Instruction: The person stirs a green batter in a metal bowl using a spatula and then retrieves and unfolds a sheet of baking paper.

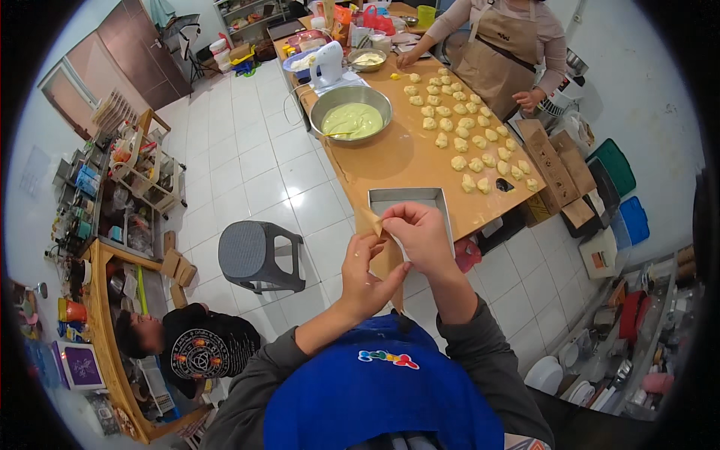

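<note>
A tan sheet that looks like baking paper (pixel 386 259) is between my hands, over the near edge of the table. My right hand (pixel 420 236) pinches its upper part between thumb and fingertips. My left hand (pixel 366 276) holds it from the left, fingers curled and thumb pointing right. A narrow end of the sheet hangs toward my blue apron (pixel 375 382). Just beyond my hands lies a square metal baking pan (pixel 448 217), partly hidden by my right hand. Farther off, a wide steel bowl (pixel 386 112) holds pale green batter with a utensil in it.
Several rows of pale yellow dough pieces (pixel 459 163) cover the table's right side. A white hand mixer (pixel 327 64) stands behind the bowl. A co-worker in a tan apron (pixel 499 52) stands at the far right. Another person (pixel 210 349) is at lower left, near a grey stool (pixel 247 251).
</note>
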### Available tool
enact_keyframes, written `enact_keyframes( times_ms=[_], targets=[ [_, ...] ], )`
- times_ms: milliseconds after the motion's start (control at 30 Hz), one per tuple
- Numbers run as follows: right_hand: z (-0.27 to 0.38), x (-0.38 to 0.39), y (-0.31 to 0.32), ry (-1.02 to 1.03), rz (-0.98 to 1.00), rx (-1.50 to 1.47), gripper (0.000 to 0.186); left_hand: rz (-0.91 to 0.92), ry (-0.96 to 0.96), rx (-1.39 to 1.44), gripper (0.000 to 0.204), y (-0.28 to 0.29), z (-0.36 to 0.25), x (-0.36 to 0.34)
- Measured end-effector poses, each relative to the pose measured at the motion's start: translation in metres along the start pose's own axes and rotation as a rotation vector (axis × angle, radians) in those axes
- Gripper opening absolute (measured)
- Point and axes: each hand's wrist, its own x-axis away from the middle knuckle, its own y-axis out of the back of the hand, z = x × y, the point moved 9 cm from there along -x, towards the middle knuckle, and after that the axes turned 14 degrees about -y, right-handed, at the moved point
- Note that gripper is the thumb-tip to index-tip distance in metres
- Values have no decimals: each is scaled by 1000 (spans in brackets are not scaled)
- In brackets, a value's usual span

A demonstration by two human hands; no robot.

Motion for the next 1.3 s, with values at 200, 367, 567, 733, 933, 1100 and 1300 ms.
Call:
enact_keyframes(
  times_ms=[200,367,567,733,933,1100,1300],
  targets=[
    [-11,2,-14,1,116,-203,17,-140,246,285,33,5,31,-2],
    [-15,9,-19,34,161,-355,22,-174,377,332,28,11,41,-3],
    [-8,16,-20,55,228,-440,28,-98,213,245,32,5,22,-12],
    [-7,19,-15,87,236,-574,31,-113,230,230,19,2,18,-15],
    [-14,16,0,130,141,-420,30,-127,306,167,6,11,23,-13],
    [-9,18,5,161,39,-216,34,-52,321,176,13,9,32,-7],
    [-13,15,16,80,27,-144,28,91,229,170,19,1,21,-13]
  ],
)
